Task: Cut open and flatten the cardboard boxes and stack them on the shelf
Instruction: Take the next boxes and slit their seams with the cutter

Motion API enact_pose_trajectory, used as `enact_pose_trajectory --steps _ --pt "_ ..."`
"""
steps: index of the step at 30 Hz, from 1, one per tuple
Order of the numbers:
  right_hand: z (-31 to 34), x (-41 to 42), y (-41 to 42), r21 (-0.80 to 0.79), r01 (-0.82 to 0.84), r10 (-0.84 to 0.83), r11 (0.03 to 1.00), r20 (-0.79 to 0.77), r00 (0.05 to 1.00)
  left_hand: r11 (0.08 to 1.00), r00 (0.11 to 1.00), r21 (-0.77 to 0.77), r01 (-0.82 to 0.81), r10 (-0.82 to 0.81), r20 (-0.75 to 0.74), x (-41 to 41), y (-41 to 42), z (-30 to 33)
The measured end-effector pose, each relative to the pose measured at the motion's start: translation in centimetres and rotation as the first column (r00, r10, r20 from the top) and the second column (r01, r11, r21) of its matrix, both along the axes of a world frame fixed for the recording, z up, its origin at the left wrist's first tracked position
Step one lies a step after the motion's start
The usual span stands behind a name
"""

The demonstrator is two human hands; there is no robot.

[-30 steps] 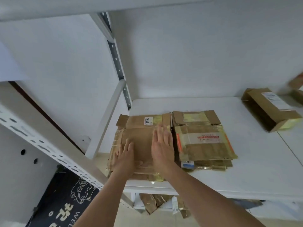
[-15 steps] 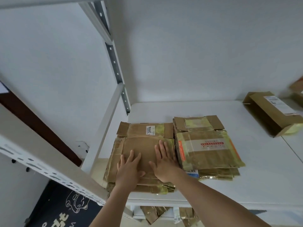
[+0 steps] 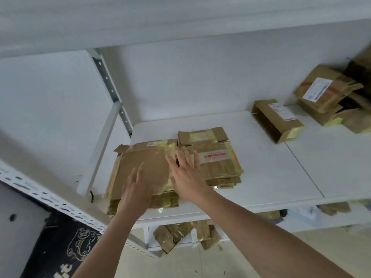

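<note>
I am standing at the white shelf [image 3: 261,177], the biggest thing in view, its board running from the centre out to the right edge of the frame. On it, left of centre, is lying the left stack of flattened boxes [image 3: 144,163], its near edge overhanging the shelf's front lip. Just beside it, touching along one side, is sitting the right stack [image 3: 218,163] with a red-and-white label on top. Toward the upper right, well apart from the stacks, an opened box [image 3: 279,121] is lying on its side with one end gaping, and further right a heap of uncut boxes [image 3: 325,95] is waiting.

My left hand [image 3: 136,189] is hovering with fingers spread and straight over the near part of the left stack, gripping nothing; the blur is keeping me from telling whether it is touching the card. My right hand [image 3: 184,173] is likewise flat and open, fingers fanned over the seam between the two stacks, with nothing in its grip.

I am judging these sheets light and fairly stiff, though the glossy tape is probably making them slide on one another, so an overhanging pile could slip forward. Pressing flat from above and pushing at the near edge seems the safest way to square it; lifting would call for both long edges.
</note>
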State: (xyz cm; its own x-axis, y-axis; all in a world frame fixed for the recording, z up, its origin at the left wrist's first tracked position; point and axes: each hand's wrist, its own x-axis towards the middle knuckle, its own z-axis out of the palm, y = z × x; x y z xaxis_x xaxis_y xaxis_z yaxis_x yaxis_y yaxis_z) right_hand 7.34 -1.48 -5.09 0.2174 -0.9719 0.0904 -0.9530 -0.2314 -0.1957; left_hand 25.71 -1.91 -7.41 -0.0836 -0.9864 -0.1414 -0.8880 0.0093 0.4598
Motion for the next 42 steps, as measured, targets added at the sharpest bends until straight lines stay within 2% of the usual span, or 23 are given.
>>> enact_pose_trajectory --steps 2,7,15,21,27,33,37,42 --pt "0.9 -3.2 1.4 0.021 0.067 -0.068 0.998 0.039 0.997 0.998 1.0 -0.067 -0.001 0.001 0.004 -2.9 1.1 1.2" --pt "1.8 -12.6 4.7 0.015 0.193 -0.193 0.981 0.074 0.978 0.958 0.981 -0.21 0.194 -0.188 0.051 -12.8 3.6 3.9" --pt "1.3 -34.0 13.8 0.025 0.437 -0.438 0.899 0.079 0.896 0.917 0.922 -0.138 0.375 -0.352 0.165 -34.5 8.6 4.2" --pt "1.8 -46.7 18.6 0.061 0.576 -0.579 0.815 0.082 0.811 0.899 0.897 -0.067 0.432 -0.421 0.135 -46.9 10.2 4.3" --pt "-0.1 -52.8 17.2 0.064 0.611 -0.613 0.789 0.15 0.776 0.921 0.909 -0.119 0.371 -0.334 0.25 -52.3 6.3 3.8" --pt "-4.4 -54.5 11.4 0.068 0.58 -0.575 0.812 0.262 0.775 0.957 0.966 -0.164 0.24 -0.219 0.136 -55.8 1.3 1.4" --pt "-8.1 -55.2 7.2 0.076 0.526 -0.519 0.847 0.337 0.786 0.938 0.975 -0.271 0.216 -0.195 0.103 -56.6 -2.9 -1.0" --pt "-11.9 -55.1 1.9 0.118 0.463 -0.473 0.879 0.351 0.808 0.944 0.989 -0.301 0.135 -0.146 -0.014 -56.4 -7.3 -3.5"
